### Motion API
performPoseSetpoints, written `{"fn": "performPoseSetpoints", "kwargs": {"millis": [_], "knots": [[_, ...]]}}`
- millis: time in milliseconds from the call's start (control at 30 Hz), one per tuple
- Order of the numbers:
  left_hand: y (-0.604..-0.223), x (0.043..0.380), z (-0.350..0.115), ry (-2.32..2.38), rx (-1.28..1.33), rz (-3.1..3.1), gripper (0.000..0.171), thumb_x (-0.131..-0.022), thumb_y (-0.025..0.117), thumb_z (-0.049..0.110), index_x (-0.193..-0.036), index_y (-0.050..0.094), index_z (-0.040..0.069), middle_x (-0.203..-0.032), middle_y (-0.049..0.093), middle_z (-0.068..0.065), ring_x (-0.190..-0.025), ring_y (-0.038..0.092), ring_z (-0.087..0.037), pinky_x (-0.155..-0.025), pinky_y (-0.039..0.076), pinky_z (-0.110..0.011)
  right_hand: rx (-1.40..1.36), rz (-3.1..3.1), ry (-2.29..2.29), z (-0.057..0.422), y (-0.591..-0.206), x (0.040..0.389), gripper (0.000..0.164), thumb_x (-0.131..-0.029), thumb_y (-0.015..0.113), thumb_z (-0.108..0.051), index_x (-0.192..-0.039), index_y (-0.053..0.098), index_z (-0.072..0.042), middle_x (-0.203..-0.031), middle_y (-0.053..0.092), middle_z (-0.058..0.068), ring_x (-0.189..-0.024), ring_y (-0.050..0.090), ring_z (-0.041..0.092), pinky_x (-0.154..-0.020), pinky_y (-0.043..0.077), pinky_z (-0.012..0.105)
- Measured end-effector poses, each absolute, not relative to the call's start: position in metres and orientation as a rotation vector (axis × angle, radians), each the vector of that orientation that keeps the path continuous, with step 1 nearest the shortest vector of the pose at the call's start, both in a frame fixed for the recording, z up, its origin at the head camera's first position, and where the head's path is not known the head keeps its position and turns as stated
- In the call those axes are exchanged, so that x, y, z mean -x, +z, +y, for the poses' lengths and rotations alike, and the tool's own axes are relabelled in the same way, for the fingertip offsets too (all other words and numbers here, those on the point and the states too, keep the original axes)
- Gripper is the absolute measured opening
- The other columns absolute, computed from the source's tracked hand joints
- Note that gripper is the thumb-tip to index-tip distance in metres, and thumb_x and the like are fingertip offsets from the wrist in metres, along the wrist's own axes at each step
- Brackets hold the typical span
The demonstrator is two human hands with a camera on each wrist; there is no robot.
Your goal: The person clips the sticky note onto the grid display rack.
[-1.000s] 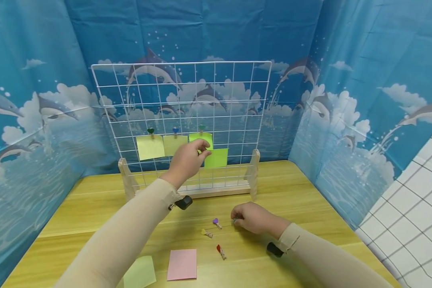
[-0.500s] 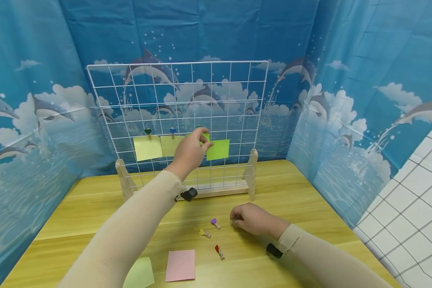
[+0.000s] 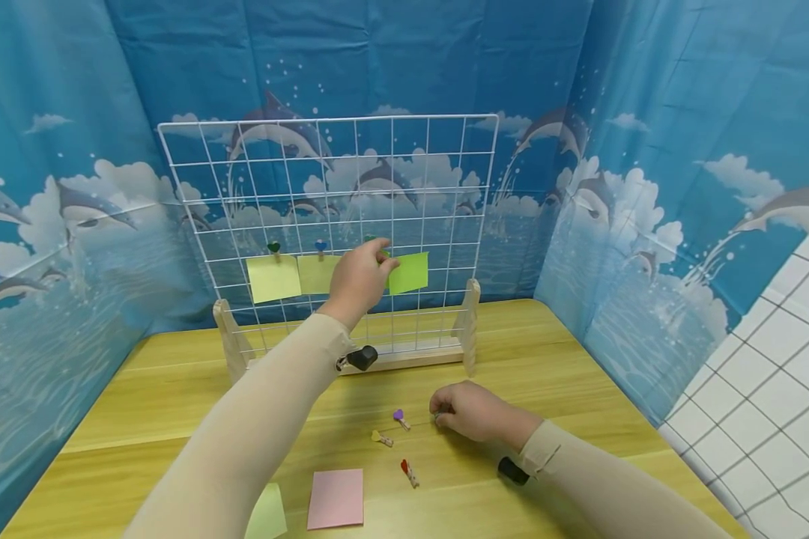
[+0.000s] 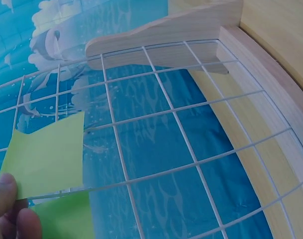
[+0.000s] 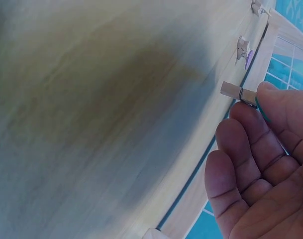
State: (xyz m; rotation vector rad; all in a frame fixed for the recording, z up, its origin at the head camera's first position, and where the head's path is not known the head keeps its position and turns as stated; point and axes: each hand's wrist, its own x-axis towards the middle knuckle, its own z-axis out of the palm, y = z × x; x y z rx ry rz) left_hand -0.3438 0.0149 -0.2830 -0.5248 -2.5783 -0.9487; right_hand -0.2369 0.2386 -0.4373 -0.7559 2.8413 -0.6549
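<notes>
Blue dolphin-print curtain (image 3: 445, 60); centre, left hand (image 3: 357, 278) pinches square lime-green paper note (image 3: 410, 274), whose corner-only hold risks twisting; lower right, right hand (image 3: 473, 412) pinches wooden clothespin (image 5: 232, 90).

I've got a dolphin-print curtain (image 3: 431, 67) out back | yellowish wood table (image 3: 546, 359) | white dark-gridded surface (image 3: 782, 367), far right

From the yellow heart-topped wooden clip (image 3: 386, 440) on the yellow wood-grain table (image 3: 532, 352), the purple heart-topped clip (image 3: 401, 419) lies between one and two o'clock, the red heart-topped clip (image 3: 410, 473) between four and five, the pink square paper pad (image 3: 335, 499) at seven; the white wire grid (image 3: 392, 190) stands at twelve, behind the left hand (image 3: 360, 278) and lime-green paper note (image 3: 409, 272).
</notes>
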Motion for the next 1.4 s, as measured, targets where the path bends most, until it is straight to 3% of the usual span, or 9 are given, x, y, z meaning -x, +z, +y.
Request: {"fn": "performPoseSetpoints", "kwargs": {"millis": [367, 600, 867, 1167, 1400], "knots": [[-0.281, 0.346, 0.017, -0.964, 0.452, -2.557, 0.042, -0.108, 0.061, 0.037, -0.145, 0.064, 0.018, -0.117, 0.078, 0.0, -0.075, 0.067, -0.014, -0.063, 0.048, -0.032, 0.72, 2.862, -0.7, 0.238, -0.434, 0.238, 0.01, -0.1, 0.071, -0.011, -0.109, 0.076, -0.01, -0.098, 0.073, -0.007, -0.085, 0.061, 0.006, -0.079, 0.056, 0.034], [-0.279, 0.345, 0.02, -1.048, 0.392, -2.527, 0.038, -0.107, 0.064, 0.037, -0.139, 0.069, 0.018, -0.114, 0.079, -0.001, -0.063, 0.062, -0.02, -0.056, 0.044, -0.034, 0.656, 2.876, -0.741, 0.236, -0.423, 0.239, 0.01, -0.101, 0.07, -0.011, -0.11, 0.075, -0.009, -0.096, 0.073, -0.007, -0.085, 0.062, 0.008, -0.077, 0.056, 0.033], [-0.277, 0.346, 0.027, -1.028, 0.309, -2.534, 0.038, -0.105, 0.066, 0.039, -0.135, 0.072, 0.017, -0.12, 0.079, -0.001, -0.092, 0.074, -0.017, -0.071, 0.057, -0.034, 0.654, 2.891, -0.852, 0.236, -0.405, 0.244, 0.009, -0.103, 0.068, -0.013, -0.11, 0.074, -0.014, -0.095, 0.074, -0.007, -0.085, 0.065, 0.006, -0.076, 0.056, 0.031], [-0.278, 0.348, 0.03, -1.032, 0.258, -2.54, 0.038, -0.105, 0.066, 0.041, -0.135, 0.072, 0.018, -0.119, 0.078, 0.0, -0.093, 0.073, -0.017, -0.072, 0.057, -0.037, 0.694, 2.939, -1.155, 0.236, -0.367, 0.255, 0.013, -0.104, 0.067, -0.013, -0.114, 0.074, -0.008, -0.1, 0.076, 0.004, -0.084, 0.07, 0.015, -0.071, 0.056, 0.029], [-0.276, 0.348, 0.033, -1.001, 0.239, -2.549, 0.035, -0.104, 0.067, 0.041, -0.132, 0.074, 0.02, -0.118, 0.079, 0.001, -0.09, 0.073, -0.016, -0.072, 0.057, -0.037, 0.639, 3.063, -1.372, 0.235, -0.337, 0.271, 0.018, -0.104, 0.068, -0.017, -0.119, 0.077, -0.011, -0.112, 0.075, 0.007, -0.089, 0.069, 0.026, -0.073, 0.055, 0.034]]}}
